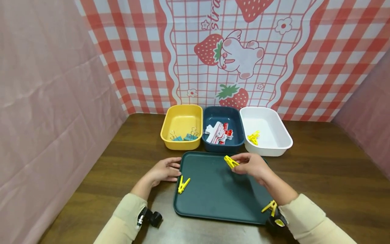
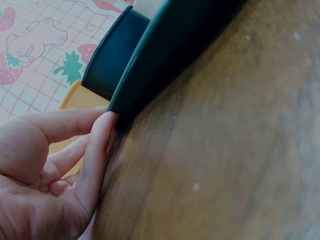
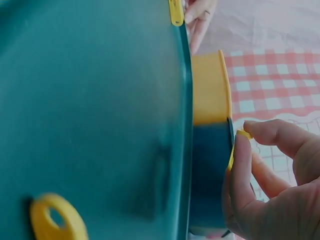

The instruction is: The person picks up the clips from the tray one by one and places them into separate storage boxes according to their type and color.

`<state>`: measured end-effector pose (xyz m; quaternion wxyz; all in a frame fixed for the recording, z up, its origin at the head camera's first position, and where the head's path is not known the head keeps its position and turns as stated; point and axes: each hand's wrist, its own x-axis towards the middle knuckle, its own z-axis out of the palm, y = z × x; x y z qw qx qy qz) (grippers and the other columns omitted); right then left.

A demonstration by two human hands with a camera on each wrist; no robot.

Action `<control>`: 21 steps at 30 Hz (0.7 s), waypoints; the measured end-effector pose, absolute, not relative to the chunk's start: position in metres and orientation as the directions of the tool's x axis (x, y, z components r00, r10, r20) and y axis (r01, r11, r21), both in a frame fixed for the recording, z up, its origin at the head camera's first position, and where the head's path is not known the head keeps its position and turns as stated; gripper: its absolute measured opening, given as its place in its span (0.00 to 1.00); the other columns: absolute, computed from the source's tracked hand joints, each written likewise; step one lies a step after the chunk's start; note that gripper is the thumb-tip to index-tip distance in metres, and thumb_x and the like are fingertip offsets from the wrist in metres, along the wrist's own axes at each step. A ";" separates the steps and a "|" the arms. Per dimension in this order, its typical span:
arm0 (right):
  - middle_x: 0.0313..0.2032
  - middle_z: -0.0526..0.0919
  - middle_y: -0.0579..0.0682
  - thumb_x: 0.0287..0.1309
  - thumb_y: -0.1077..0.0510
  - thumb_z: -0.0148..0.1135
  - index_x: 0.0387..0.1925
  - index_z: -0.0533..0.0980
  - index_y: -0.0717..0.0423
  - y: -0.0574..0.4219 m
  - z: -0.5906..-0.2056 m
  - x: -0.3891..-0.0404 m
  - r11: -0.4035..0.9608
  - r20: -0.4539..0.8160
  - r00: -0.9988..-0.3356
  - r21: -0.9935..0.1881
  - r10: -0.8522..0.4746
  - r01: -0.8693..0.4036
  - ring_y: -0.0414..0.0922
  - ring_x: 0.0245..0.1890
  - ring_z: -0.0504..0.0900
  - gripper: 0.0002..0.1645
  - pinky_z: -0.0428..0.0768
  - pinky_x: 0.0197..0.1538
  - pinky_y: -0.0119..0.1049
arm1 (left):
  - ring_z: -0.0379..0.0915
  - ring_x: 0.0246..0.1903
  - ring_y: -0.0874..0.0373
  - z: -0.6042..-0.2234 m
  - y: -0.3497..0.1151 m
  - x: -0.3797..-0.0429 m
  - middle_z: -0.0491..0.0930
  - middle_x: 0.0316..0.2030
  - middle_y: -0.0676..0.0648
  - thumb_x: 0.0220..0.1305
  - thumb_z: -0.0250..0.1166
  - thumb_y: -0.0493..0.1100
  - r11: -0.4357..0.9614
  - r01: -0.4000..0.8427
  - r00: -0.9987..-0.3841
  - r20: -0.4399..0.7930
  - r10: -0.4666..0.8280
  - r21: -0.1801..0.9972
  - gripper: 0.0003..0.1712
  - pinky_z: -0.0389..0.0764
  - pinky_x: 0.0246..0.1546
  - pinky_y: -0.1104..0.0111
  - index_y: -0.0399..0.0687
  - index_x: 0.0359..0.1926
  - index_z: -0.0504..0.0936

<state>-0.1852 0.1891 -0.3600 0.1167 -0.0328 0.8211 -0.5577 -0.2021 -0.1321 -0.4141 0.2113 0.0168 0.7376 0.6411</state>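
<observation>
My right hand (image 1: 251, 166) pinches a yellow clothespin (image 1: 231, 162) between thumb and fingers, above the far part of a dark green tray (image 1: 213, 200). In the right wrist view only a sliver of that clothespin (image 3: 243, 134) shows at the fingertips. My left hand (image 1: 163, 171) is at the tray's left edge, its fairly straight fingers touching the rim (image 2: 117, 97). Just inside that edge lies a second yellow clothespin (image 1: 183, 184). Another yellow clothespin (image 1: 268, 206) lies near the tray's front right corner, partly hidden by the right wrist camera.
Behind the tray stand three bins side by side. The yellow bin (image 1: 179, 145) holds teal binder clips (image 1: 191, 137); the dark blue bin (image 1: 223, 148) holds white and red clips (image 1: 217, 133). Yellow clothespins (image 1: 253, 137) lie in the white bin (image 1: 274, 151). A checked cloth (image 1: 143, 61) hangs behind.
</observation>
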 end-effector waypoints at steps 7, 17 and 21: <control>0.44 0.77 0.64 0.51 0.69 0.65 0.53 0.71 0.73 0.203 -0.350 -0.192 0.395 -0.111 -0.986 -0.917 -0.127 0.052 0.46 0.34 0.79 0.27 0.82 0.41 0.39 | 0.77 0.34 0.55 -0.415 -0.132 -0.203 0.69 0.51 0.35 0.56 0.61 0.26 0.172 -0.251 -0.907 -0.294 0.301 0.953 0.35 0.83 0.35 0.63 0.38 0.66 0.63; 0.43 0.75 0.65 0.52 0.67 0.65 0.55 0.68 0.76 0.223 -0.343 -0.204 0.422 -0.053 -0.998 -0.906 -0.037 0.032 0.39 0.31 0.78 0.30 0.82 0.42 0.39 | 0.77 0.34 0.54 -0.415 -0.133 -0.203 0.69 0.51 0.36 0.56 0.61 0.26 0.178 -0.260 -0.906 -0.304 0.296 0.949 0.35 0.83 0.35 0.63 0.39 0.66 0.64; 0.41 0.73 0.63 0.51 0.66 0.65 0.55 0.68 0.77 0.229 -0.340 -0.209 0.427 -0.032 -0.999 -0.904 0.015 0.035 0.37 0.29 0.77 0.30 0.82 0.37 0.31 | 0.77 0.34 0.55 -0.415 -0.132 -0.203 0.69 0.51 0.36 0.56 0.61 0.26 0.179 -0.257 -0.906 -0.301 0.299 0.950 0.35 0.83 0.35 0.63 0.38 0.65 0.64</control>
